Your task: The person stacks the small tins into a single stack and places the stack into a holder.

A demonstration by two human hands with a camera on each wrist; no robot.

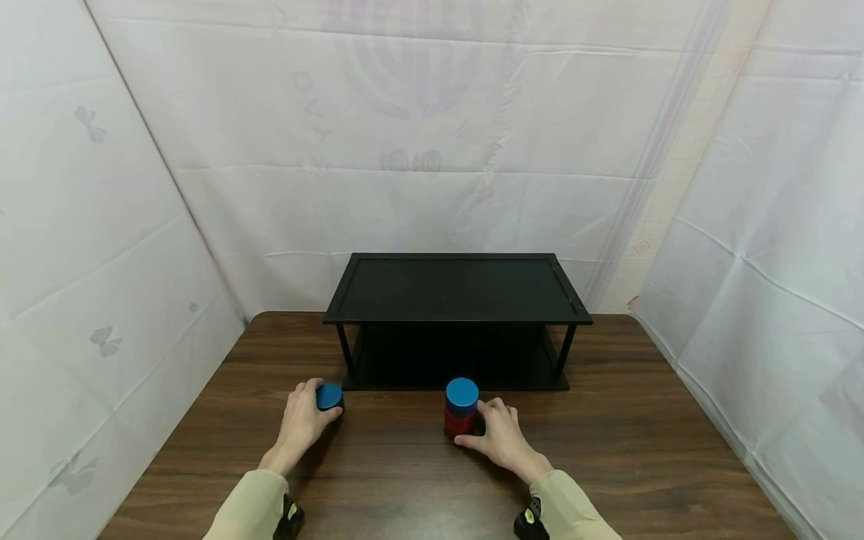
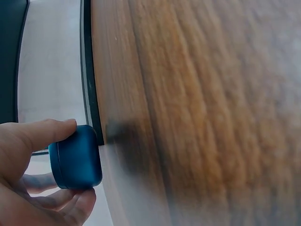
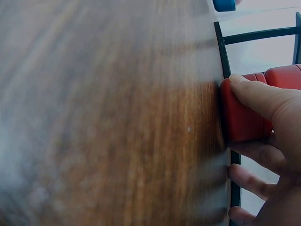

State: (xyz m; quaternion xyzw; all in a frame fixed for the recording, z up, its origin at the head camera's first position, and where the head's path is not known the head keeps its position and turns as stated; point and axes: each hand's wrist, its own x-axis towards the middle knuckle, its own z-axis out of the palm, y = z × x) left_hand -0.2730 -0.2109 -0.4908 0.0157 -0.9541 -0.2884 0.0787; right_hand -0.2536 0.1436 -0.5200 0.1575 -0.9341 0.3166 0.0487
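A small round blue canister (image 2: 77,157) with a lid seam is in my left hand (image 1: 300,420). In the left wrist view, the thumb grips one side of it and the fingers the other, with its base close over the table. My right hand (image 1: 502,435) pinches the lower red canister (image 3: 247,110) between thumb and fingers, right at the wood. Another red piece (image 3: 284,76) sits above that one in the right wrist view. From the head view, a blue round top (image 1: 462,391) crowns this upright stack.
Behind both hands stands a black two-level rack (image 1: 452,289), its lower shelf (image 1: 452,360) in shadow. The brown wooden table (image 1: 378,480) carries everything. White sheets (image 1: 432,187) hang at the back and both sides.
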